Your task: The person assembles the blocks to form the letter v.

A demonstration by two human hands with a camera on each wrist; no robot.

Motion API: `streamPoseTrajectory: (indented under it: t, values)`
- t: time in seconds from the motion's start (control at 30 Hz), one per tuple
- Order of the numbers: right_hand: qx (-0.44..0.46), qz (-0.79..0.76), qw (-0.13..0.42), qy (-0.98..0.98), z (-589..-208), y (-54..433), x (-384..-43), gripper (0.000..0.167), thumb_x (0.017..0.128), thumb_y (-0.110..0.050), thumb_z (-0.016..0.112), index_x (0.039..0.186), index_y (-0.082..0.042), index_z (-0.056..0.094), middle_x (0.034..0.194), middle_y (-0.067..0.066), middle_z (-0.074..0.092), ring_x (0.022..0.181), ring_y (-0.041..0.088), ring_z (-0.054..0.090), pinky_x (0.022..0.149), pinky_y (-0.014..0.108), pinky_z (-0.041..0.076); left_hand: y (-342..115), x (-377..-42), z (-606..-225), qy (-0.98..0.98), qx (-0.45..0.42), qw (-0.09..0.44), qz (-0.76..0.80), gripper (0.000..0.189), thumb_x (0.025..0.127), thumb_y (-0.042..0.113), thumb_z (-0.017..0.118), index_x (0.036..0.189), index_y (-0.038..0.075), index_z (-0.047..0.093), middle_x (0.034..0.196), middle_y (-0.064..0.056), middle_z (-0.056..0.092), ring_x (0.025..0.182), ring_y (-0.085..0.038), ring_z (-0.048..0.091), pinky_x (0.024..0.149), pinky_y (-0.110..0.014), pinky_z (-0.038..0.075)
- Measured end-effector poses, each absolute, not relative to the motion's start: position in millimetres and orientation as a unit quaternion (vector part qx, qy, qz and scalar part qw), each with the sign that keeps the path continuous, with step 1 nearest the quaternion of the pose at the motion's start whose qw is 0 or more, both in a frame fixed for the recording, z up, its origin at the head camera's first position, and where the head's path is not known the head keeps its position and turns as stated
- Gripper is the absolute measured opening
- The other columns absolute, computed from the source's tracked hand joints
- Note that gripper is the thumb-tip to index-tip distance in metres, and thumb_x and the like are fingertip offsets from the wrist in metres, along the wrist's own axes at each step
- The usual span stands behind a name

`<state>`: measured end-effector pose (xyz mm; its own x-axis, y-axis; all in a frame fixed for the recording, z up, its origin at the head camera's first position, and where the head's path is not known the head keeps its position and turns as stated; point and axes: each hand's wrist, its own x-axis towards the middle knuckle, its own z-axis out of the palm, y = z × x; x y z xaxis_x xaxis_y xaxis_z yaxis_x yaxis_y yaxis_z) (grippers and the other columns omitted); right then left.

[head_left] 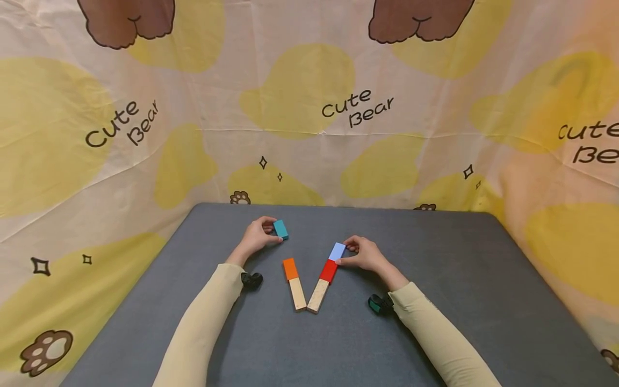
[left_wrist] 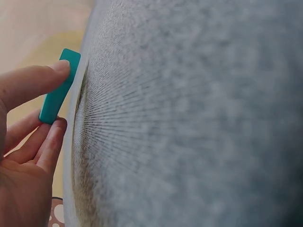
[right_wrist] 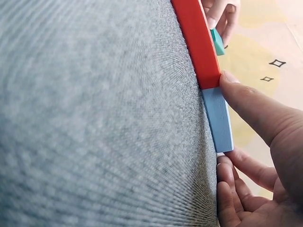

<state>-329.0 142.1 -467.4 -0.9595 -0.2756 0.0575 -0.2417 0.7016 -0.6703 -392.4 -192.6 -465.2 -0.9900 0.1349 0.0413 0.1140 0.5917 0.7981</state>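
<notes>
My left hand [head_left: 256, 235] pinches a teal block [head_left: 280, 229] between thumb and fingers, near the table's far side. In the left wrist view the thumb lies on one end of that teal block [left_wrist: 60, 90], with fingertips at the other. With thumb and fingers my right hand [head_left: 368, 255] holds a light blue block [head_left: 337, 251]. That block meets the end of a red block [head_left: 328, 271], and the thumb sits at their joint. Below the red one, a plain wooden block [head_left: 317, 296] continues the slanted row. A second row has an orange block [head_left: 290, 269] above another wooden block [head_left: 297, 294].
The two rows form a V, their lower ends close together on the grey table [head_left: 464, 301]. A patterned cloth [head_left: 300, 107] hangs behind and along the sides. Dark devices are strapped at both wrists, including the right wrist device [head_left: 380, 305].
</notes>
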Motion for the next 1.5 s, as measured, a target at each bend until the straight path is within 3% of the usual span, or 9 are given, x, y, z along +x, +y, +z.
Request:
streamPoseTrajectory:
  t: [1.5]
  values:
    - [-0.141, -0.360, 0.025, 0.922, -472.0, 143.0, -332.2, 0.060, 0.071, -0.039, 0.082, 0.116, -0.005, 0.062, 0.109, 0.010, 0.064, 0.100, 0.023, 0.059, 0.091, 0.042, 0.047, -187.4, -364.4, -463.6, 0.891, 0.108, -0.005, 0.441, 0.063, 0.072, 0.025, 0.083, 0.128, 0.011, 0.056, 0.124, -0.013, 0.059, 0.114, -0.030, 0.057, 0.098, -0.045, 0.044]
